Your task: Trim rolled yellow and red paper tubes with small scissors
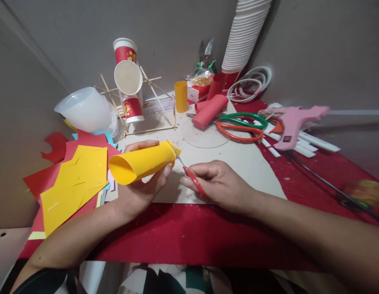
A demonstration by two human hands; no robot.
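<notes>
Gaping yellow paper tube (147, 161)

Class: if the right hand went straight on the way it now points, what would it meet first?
Most likely the yellow paper tube in the left hand: the scissors in the right hand already reach its end. The left thumb lies close to that line; depth is unclear.

Dark sleeve (44, 281); patterned clothing (174, 281), cream, black, green.
</notes>
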